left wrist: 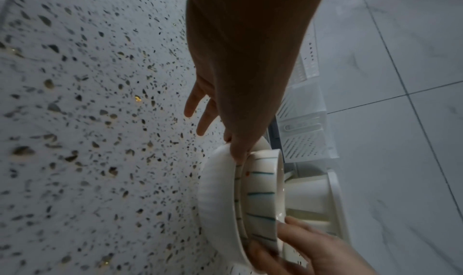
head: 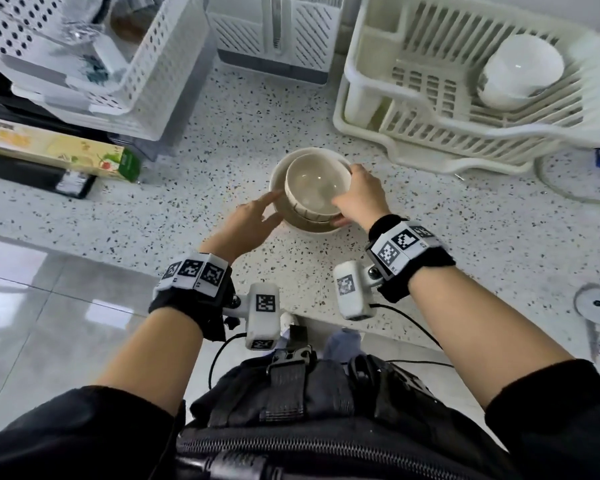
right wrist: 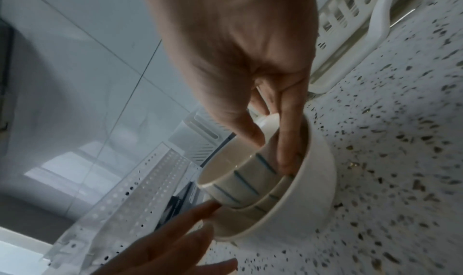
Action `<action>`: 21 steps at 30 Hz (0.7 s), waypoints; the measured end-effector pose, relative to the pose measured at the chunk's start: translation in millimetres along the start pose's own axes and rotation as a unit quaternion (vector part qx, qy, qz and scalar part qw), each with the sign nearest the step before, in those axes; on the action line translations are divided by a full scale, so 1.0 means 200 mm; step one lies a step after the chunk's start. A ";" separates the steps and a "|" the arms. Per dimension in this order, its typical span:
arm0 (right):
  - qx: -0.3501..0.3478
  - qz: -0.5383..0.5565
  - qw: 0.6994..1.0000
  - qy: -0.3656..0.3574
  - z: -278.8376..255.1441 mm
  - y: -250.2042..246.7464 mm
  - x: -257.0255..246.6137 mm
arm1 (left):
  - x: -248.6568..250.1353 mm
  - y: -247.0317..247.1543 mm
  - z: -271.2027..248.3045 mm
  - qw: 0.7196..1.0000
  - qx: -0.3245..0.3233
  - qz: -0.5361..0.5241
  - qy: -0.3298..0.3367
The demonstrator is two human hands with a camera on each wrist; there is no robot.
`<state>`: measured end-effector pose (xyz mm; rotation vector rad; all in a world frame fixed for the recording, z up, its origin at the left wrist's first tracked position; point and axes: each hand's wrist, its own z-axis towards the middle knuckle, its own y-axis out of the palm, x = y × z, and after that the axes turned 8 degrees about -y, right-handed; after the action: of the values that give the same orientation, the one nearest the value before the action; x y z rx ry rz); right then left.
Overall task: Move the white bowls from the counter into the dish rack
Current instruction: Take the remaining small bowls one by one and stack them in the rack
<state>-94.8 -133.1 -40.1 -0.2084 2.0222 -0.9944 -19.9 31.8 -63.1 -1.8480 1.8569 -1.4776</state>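
On the speckled desk (head: 430,237) before the dish rack (head: 371,57), a wide bowl (head: 277,178) nests a striped bowl (head: 317,188). The right hand (head: 359,197) has its grip on the striped rim; the left hand (head: 250,223), released, steadies the wide one. A bowl beneath may cling, lift, then drop.

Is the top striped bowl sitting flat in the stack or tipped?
Tipped. The striped bowl leans in the wide bowl, one side raised; the right hand grips its rim.
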 end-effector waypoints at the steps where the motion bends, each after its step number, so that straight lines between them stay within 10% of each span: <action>1: 0.002 -0.012 1.000 0.001 0.01 0.02 -0.01 | -0.01 0.00 0.00 1.000 0.003 -0.006 -0.001; 21: 0.084 0.017 0.996 0.005 0.00 0.02 -0.06 | -0.03 -0.04 0.05 1.000 0.000 -0.016 0.020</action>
<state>-86.7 -124.9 -34.7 -0.0783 1.9339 -1.1383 -5.3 34.0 -65.9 -1.8703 1.8541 -1.5349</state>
